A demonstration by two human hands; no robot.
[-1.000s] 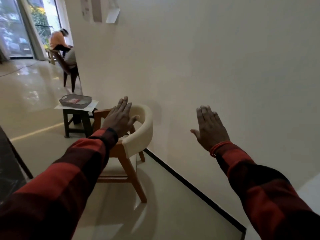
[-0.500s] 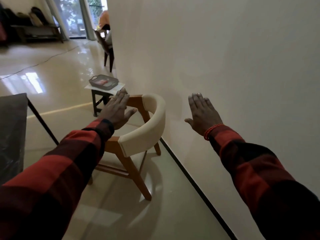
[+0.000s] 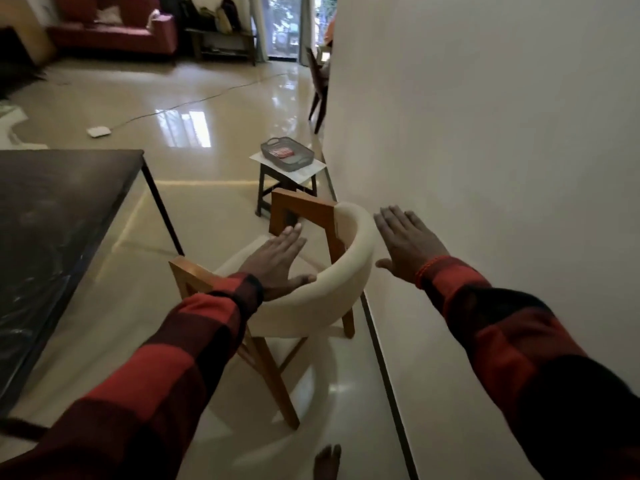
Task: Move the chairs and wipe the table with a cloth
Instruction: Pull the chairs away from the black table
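A wooden chair (image 3: 322, 299) with a curved cream backrest stands close to the wall, its back towards me. My left hand (image 3: 277, 261) is flat with fingers stretched, held over the seat just inside the backrest; whether the thumb touches it I cannot tell. My right hand (image 3: 407, 245) is flat and empty too, hovering just right of the backrest, between it and the wall. The dark table (image 3: 52, 230) fills the left side. No cloth is in sight.
A small dark stool (image 3: 277, 183) carrying a grey mesh tray (image 3: 287, 154) stands beyond the chair by the wall (image 3: 485, 133). Farther off are another chair (image 3: 317, 84), a red sofa (image 3: 114, 32), and a white device with a cable on the glossy floor (image 3: 98, 131). My foot (image 3: 327, 462) shows at the bottom.
The view has swung left and down, bringing the table and the room into sight. Both hands have come lower and nearer the chair's backrest, staying flat and empty.
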